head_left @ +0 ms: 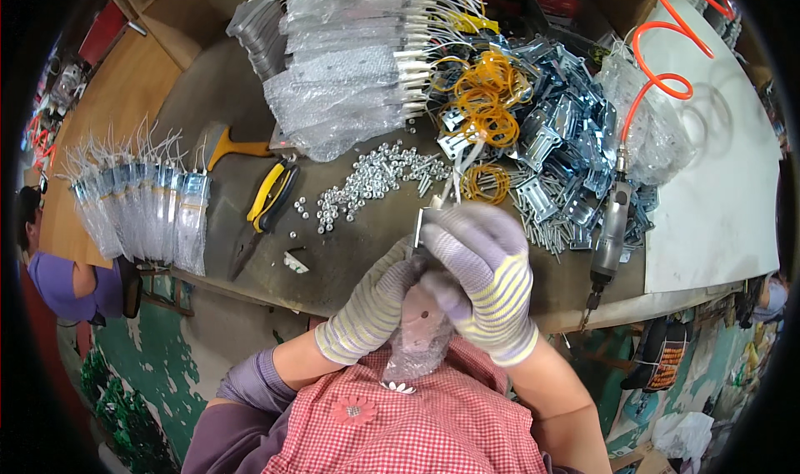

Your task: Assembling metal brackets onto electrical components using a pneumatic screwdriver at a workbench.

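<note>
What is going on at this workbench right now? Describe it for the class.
A person in striped work gloves holds a small bubble-wrap packet close to the chest, the left hand under it and the right hand closed over its top, where a metal piece with white wires sticks out. On the bench beyond lie loose screws, rubber bands, metal brackets, finished packets, pliers and a pneumatic screwdriver.
</note>
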Available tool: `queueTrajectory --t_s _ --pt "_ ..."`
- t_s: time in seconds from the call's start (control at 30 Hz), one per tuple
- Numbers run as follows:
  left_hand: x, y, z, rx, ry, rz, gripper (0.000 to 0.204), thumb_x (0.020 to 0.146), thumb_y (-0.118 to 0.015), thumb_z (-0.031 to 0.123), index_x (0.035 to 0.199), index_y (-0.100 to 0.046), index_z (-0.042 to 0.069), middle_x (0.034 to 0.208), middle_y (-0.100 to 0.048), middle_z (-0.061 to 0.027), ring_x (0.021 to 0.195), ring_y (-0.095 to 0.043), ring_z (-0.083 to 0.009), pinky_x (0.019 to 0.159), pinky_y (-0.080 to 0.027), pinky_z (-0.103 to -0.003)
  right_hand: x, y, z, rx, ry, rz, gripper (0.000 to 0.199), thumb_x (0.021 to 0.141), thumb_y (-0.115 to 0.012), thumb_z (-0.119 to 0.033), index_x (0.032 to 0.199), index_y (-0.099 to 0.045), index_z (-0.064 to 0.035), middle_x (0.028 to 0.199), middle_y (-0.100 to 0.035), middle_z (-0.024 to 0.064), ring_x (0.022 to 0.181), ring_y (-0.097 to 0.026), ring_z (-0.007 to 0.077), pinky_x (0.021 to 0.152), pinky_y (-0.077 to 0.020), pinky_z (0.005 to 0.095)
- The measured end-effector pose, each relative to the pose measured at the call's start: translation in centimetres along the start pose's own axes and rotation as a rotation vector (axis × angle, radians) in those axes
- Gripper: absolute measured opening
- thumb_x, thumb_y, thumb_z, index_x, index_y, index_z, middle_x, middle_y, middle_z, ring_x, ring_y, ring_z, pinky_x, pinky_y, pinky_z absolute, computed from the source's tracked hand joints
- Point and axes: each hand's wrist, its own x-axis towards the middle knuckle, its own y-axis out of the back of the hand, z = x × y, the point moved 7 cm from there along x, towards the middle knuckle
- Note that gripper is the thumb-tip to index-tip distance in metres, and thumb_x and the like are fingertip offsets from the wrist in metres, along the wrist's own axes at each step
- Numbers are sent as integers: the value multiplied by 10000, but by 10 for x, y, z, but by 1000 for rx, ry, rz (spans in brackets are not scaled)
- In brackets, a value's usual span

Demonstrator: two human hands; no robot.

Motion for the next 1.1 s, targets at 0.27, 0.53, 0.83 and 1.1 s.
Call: queueTrajectory --t_s 0.27,0.53,0.83,1.1 --pt "63 -85 83 881 -544 -184 308 931 -606 335 943 -658 33 945 -656 -168 820 -646 -325 762 -505 -428 -90 21 51 327 -617 365 834 769 -624 -101 1528 -285 -32 1509 -378 190 1365 -412 310 1129 -317 367" --pt "156 -141 100 1383 -734 188 365 792 -739 385 905 -664 47 822 -681 -141 808 -681 -306 704 -536 -426 -120 25 83 1005 -694 1002 727 858 -593 -138 1517 -294 -73 1472 -414 125 1339 -427 304 1131 -341 442" --pt "128 -95 127 1143 -984 287 539 793 -675 88 1307 -526 20 1130 -664 -194 941 -688 -269 806 -551 -368 -123 18 83 1069 -734 975 862 798 -676 -127 1542 -240 -113 1465 -408 149 1298 -474 369 1086 -386 549" --pt "72 90 63 226 -149 387 260 816 -677 53 1070 -631 22 922 -643 -92 806 -630 -128 731 -528 -280 -97 9 64 1158 -758 788 889 785 -726 -143 1534 -248 -118 1450 -423 158 1284 -495 377 1083 -394 537"
